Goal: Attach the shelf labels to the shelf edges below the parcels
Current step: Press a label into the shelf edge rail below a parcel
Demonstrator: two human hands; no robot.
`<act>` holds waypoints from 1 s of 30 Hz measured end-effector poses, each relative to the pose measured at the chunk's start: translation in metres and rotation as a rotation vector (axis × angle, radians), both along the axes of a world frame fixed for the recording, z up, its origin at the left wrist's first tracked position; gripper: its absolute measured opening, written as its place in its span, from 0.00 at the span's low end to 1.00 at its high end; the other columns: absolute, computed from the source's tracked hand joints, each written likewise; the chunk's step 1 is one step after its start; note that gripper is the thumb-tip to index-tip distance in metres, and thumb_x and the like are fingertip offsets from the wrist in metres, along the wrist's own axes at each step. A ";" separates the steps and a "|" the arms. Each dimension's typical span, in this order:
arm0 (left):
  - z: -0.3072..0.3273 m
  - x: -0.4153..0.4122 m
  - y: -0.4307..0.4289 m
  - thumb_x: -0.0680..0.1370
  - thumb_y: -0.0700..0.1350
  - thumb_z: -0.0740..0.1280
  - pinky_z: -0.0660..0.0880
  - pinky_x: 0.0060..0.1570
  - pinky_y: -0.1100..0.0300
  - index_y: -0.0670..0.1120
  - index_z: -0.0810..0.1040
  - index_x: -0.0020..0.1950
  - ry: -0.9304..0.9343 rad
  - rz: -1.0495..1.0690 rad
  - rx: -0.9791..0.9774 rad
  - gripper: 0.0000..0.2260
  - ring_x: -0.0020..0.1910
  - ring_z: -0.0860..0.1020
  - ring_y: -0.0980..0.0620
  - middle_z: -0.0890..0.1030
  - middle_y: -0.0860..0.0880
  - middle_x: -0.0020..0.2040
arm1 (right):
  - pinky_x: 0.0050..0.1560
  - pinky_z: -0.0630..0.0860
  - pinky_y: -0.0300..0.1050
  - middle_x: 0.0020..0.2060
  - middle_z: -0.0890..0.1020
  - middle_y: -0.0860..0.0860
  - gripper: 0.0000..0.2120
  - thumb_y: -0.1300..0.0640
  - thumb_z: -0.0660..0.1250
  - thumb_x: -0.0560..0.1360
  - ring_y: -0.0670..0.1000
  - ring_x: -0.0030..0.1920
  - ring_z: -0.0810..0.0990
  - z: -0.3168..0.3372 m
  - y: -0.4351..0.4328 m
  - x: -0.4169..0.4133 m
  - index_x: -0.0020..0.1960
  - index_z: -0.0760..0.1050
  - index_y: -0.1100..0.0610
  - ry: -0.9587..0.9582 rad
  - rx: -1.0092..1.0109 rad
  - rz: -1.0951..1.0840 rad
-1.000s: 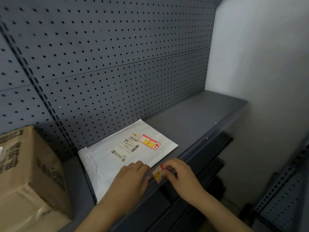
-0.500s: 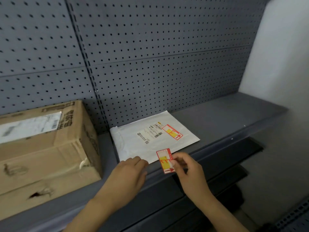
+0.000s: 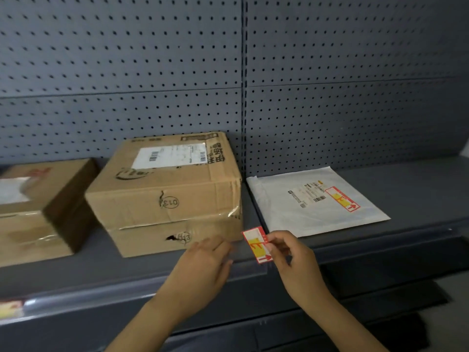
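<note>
cardboard box [image 3: 167,196] crowding shelf edge [image 3: 355,246], open shelf right of mailer [image 3: 317,201]

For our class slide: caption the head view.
Right hand holds a shelf label near the shelf edge.

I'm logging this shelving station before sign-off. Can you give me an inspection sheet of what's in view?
Surface: dark grey shelf with a clear label strip along its front edge.
Job's things: red-and-yellow shelf label, not yet in the strip; white mailer; large cardboard box; second box at left.
Clutter: nothing seen.
Grippers: right hand pinches the label; left hand is open at the shelf edge, blurred.
Cables: nothing seen.
Surroundings: pegboard back panel; lower shelves below.
</note>
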State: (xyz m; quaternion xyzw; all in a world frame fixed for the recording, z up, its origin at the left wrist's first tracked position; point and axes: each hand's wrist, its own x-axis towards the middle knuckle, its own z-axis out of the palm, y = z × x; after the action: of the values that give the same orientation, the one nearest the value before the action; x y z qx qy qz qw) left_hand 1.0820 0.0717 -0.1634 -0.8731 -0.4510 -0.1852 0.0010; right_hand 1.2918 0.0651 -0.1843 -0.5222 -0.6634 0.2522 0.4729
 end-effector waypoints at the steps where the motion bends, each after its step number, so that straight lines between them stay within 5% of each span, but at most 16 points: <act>1: 0.000 -0.012 -0.002 0.75 0.49 0.56 0.73 0.39 0.55 0.49 0.73 0.48 -0.003 0.009 -0.003 0.08 0.40 0.75 0.48 0.76 0.49 0.44 | 0.44 0.74 0.28 0.46 0.81 0.43 0.07 0.59 0.66 0.76 0.38 0.48 0.79 0.001 0.000 -0.013 0.50 0.75 0.48 -0.006 0.001 0.007; 10: -0.005 -0.111 -0.026 0.75 0.45 0.63 0.71 0.38 0.57 0.48 0.73 0.46 -0.073 0.056 -0.022 0.02 0.40 0.75 0.49 0.76 0.50 0.44 | 0.48 0.75 0.36 0.48 0.81 0.43 0.08 0.60 0.66 0.76 0.42 0.49 0.78 -0.004 -0.001 -0.105 0.51 0.76 0.49 -0.125 0.035 0.086; 14: -0.016 -0.127 -0.035 0.77 0.49 0.56 0.73 0.38 0.57 0.48 0.75 0.50 -0.076 0.072 -0.060 0.11 0.39 0.76 0.50 0.77 0.50 0.45 | 0.48 0.74 0.35 0.48 0.80 0.43 0.09 0.62 0.66 0.76 0.43 0.49 0.77 -0.006 -0.004 -0.121 0.51 0.76 0.49 -0.178 0.047 0.129; 30: -0.040 -0.108 -0.043 0.72 0.40 0.67 0.74 0.49 0.53 0.46 0.75 0.60 0.026 0.140 -0.093 0.17 0.48 0.75 0.46 0.77 0.47 0.53 | 0.48 0.76 0.37 0.48 0.81 0.45 0.08 0.63 0.66 0.75 0.45 0.50 0.78 -0.003 0.004 -0.125 0.52 0.77 0.52 -0.178 0.092 0.205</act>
State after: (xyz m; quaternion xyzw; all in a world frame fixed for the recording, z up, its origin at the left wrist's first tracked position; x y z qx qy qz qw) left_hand 0.9737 0.0287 -0.2034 -0.8408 -0.5191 -0.1524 -0.0207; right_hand 1.1669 0.0689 -0.1872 -0.4499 -0.7633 0.2213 0.4074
